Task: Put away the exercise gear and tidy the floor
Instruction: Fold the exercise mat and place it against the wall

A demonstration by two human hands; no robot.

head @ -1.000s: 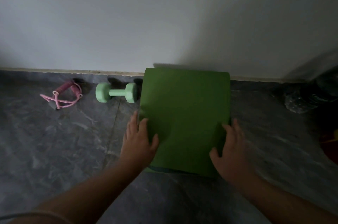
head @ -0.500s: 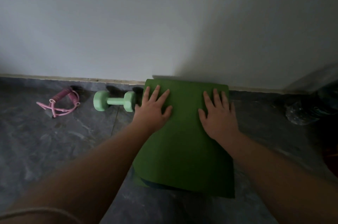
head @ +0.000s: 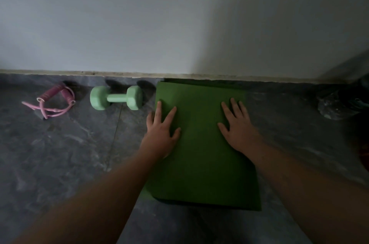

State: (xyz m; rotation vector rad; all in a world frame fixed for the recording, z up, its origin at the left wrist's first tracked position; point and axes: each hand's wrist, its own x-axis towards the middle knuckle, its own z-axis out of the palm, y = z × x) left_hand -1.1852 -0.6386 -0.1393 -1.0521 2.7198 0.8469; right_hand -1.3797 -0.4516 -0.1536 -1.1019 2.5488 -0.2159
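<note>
Both hands lie flat on the green mat (head: 201,144), palms down and fingers spread, gripping nothing. The left hand (head: 161,130) rests at the mat's left edge, with its outer fingers partly over the edge. The right hand (head: 237,128) rests on the right part of the mat, near its right edge. The mat is folded in layers and lies on the floor (head: 60,154); its far edge is just beside the foot of the wall (head: 179,14). A lower layer shows a little at the near left corner.

Left of the mat, near it but apart, a mint green dumbbell (head: 116,97) lies on its side on the floor, close to the wall. Further left a pink skipping rope (head: 53,102) lies loosely bundled, its two handles together.

At the far right, in deep shadow, a dark bag (head: 339,104) sits on the floor; I cannot tell what is in it.

The floor is dark grey stone with pale veins. The wall is plain and pale, with a thin light strip along its bottom. The room is dim.
</note>
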